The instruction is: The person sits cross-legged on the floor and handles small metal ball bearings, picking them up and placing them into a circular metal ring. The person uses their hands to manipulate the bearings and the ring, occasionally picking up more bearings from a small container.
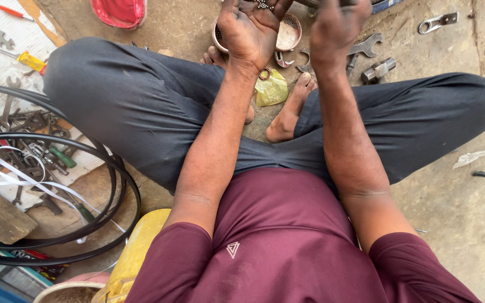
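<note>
I sit cross-legged on the ground in dark trousers and a maroon shirt. My left hand [248, 28] is raised palm up at the top of the view, cupping several small steel balls [263, 4] near its fingertips. My right hand [335, 25] is lifted beside it, back toward me, its fingers cut off by the frame's top edge, so what it holds is hidden. Below the hands a small round metal bowl [287, 33] sits on the ground by my bare feet.
Spanners [366, 46], a small hammer [378, 69] and a yellow plastic bag [271, 90] lie ahead of my feet. A red bowl [120, 11] is at the top. Black tyres [57, 224] ring a tool pile [35, 151] on the left. A yellow container [133, 252] stands beside me.
</note>
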